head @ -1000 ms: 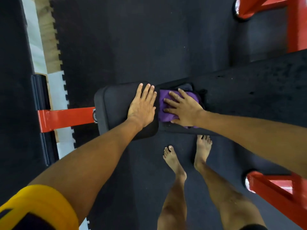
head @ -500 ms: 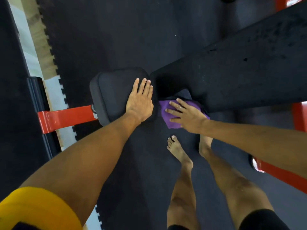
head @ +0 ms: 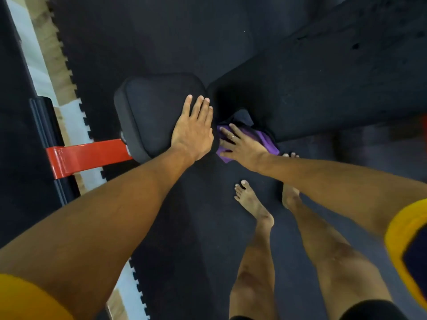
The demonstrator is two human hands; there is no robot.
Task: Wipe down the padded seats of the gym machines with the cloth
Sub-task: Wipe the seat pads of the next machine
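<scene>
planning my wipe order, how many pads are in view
2. A small seat pad left of centre, under the left hand; a long pad running to the upper right, the cloth and right hand at its near end. Others may lie out of frame.

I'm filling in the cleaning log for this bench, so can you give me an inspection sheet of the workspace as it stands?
Surface: black seat pad and long back pad; the back pad shows speckled marks.
Job's things: purple cloth lies bunched where the two pads meet, at the near edge.
Clutter: nothing seen.
Grippers: left hand rests flat on the seat pad; right hand presses the cloth with straight fingers.
Cables: nothing seen.
Surroundings: black rubber floor mats, red frame bar beside the seat pad, pale floor strip at the left, the person's bare feet on the mats.
</scene>
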